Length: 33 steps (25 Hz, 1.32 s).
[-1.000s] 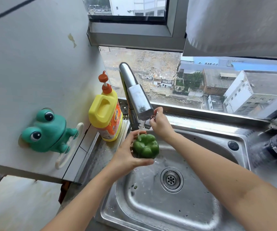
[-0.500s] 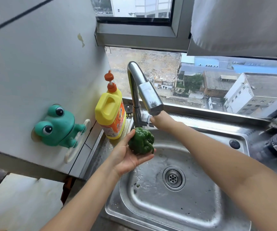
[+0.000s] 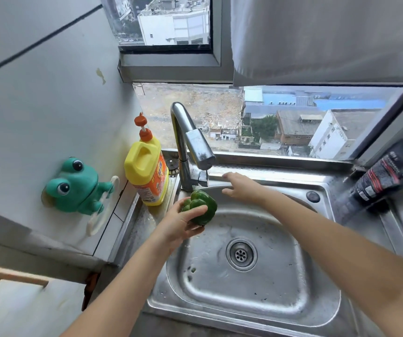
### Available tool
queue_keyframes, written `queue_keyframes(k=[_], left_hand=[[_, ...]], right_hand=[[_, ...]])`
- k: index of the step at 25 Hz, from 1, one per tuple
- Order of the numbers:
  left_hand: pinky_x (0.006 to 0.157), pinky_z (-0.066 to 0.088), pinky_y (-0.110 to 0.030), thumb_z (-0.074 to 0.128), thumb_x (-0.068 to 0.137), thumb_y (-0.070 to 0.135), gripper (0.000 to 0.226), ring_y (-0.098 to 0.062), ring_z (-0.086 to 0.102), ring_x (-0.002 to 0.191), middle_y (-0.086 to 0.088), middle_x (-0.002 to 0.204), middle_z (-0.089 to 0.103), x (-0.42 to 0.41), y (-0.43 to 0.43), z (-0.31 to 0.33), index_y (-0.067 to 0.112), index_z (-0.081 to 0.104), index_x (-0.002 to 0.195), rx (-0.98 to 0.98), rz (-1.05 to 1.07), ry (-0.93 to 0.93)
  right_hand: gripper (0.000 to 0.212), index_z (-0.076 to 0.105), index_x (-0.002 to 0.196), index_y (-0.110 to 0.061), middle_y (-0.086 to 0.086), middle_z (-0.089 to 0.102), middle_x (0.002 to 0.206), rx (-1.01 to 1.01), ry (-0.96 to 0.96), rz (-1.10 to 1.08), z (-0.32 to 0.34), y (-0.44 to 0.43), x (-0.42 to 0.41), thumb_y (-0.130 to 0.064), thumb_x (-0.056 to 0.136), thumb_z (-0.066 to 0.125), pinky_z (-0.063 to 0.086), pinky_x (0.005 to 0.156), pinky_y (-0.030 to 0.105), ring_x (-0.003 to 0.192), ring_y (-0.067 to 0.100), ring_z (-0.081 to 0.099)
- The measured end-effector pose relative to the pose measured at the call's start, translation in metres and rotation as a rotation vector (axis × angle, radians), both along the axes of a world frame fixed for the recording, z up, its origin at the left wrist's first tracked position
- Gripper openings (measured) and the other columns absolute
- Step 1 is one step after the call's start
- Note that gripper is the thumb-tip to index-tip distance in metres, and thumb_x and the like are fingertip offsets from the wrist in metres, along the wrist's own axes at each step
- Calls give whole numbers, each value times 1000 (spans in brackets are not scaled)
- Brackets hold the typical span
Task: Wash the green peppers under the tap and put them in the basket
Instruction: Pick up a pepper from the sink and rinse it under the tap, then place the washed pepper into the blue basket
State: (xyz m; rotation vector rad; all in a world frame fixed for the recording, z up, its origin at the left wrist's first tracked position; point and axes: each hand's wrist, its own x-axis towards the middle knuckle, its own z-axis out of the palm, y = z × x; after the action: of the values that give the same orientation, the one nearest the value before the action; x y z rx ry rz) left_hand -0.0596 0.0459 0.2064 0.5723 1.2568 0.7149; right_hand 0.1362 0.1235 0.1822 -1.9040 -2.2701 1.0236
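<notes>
Now, left hand (image 3: pixel 180 226) cupping glossy green bell pepper (image 3: pixel 201 206) over steel sink (image 3: pixel 280 288), right hand (image 3: pixel 241 187) spread, empty, near chrome tap (image 3: pixel 197 142): grip firmly, skin likely slick.

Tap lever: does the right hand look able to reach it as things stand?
Probably yes: the right hand is open just beside the tap lever, with nothing between them.

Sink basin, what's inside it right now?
Visible inside the sink: its drain strainer and a few small specks. The left hand holds the green pepper over the back-left corner, hiding that part; the right forearm covers the right side.
</notes>
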Motion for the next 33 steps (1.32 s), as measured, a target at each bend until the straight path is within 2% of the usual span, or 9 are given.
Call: queue_keyframes(k=[4,8,12,16,21,25,28,31,33], left_hand=[[93,52,-37,88,56,17,79,-22,59,107,-8,122,55,18,-16,-10,32,48,122,364,-171,453],[91,42,-17,86,56,24,81,-12,53,105,-3,121,47,38,-26,-4,39,44,123,669,-256,655],[93,53,-30,88,53,33,79,-17,59,107,-5,122,49,52,-30,0,45,44,118,728,-210,471],[82,55,-23,87,59,20,76,-17,64,105,-6,120,59,69,-31,14,32,47,123,646,-214,197],[79,49,-11,86,64,21,66,-1,56,112,12,117,60,89,-43,20,36,49,117,660,-390,164],[91,39,-15,85,65,28,71,-1,50,115,13,125,54,100,-42,17,31,47,125,752,-754,339],[97,42,-25,82,69,23,64,-10,50,105,0,124,49,102,-41,11,28,50,124,833,-998,699],[89,44,-25,71,75,6,62,-14,56,102,-5,122,54,106,-52,13,23,49,130,1007,-1063,911],[95,45,-29,62,77,0,75,-21,55,116,-7,134,49,112,-63,9,22,36,144,1114,-1163,959]], right_hand=[[35,47,131,-12,15,63,119,-60,386,-166,24,-36,10,-28,102,36,46,99,40,111,29,59],[49,51,131,-21,8,63,122,-299,706,-228,45,-70,16,-53,95,40,51,97,40,111,23,62],[54,58,123,-22,6,63,125,-348,968,-341,46,-91,28,-58,84,50,45,105,42,116,21,61],[75,53,131,-25,6,62,129,-384,1151,-377,42,-108,50,-68,71,61,43,104,46,121,25,57],[74,58,127,-12,19,60,129,-356,1478,-639,46,-144,70,-43,64,80,58,84,38,118,33,58],[36,64,113,-11,16,64,115,-189,1318,-816,57,-180,76,-18,78,71,58,81,38,102,28,64],[62,52,121,-14,13,57,122,-44,892,-960,60,-213,76,-14,67,82,54,90,42,107,28,60],[70,43,129,-21,-1,51,119,37,463,-971,61,-253,61,-14,70,80,50,73,21,106,19,50],[76,36,133,-27,-3,47,127,134,104,-869,51,-273,51,-15,71,78,45,92,32,118,21,45]])
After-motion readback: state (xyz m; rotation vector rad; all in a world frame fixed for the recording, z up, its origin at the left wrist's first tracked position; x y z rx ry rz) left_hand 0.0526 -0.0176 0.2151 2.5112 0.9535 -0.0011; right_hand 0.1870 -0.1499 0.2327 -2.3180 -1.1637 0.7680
